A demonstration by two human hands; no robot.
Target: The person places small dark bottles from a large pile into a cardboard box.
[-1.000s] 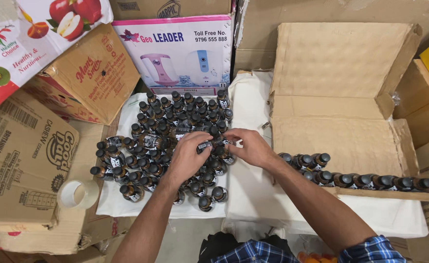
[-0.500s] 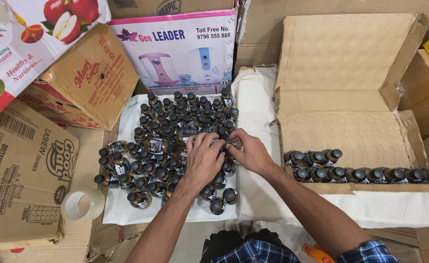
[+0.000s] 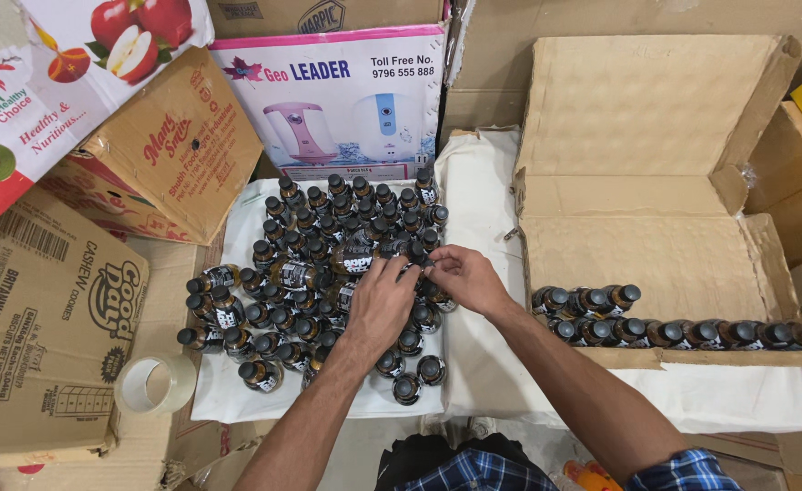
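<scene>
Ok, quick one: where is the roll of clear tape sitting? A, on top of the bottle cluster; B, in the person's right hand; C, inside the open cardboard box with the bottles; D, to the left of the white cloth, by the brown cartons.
D: the tape roll lies left of the white cloth, against the brown carton, apart from both hands.

Two hands point(image 3: 423, 286), one tape roll point(image 3: 155, 385), several dozen dark-capped bottles point(image 3: 310, 273).

white cloth point(image 3: 492, 209) under small dark bottles point(image 3: 328, 273)
</scene>
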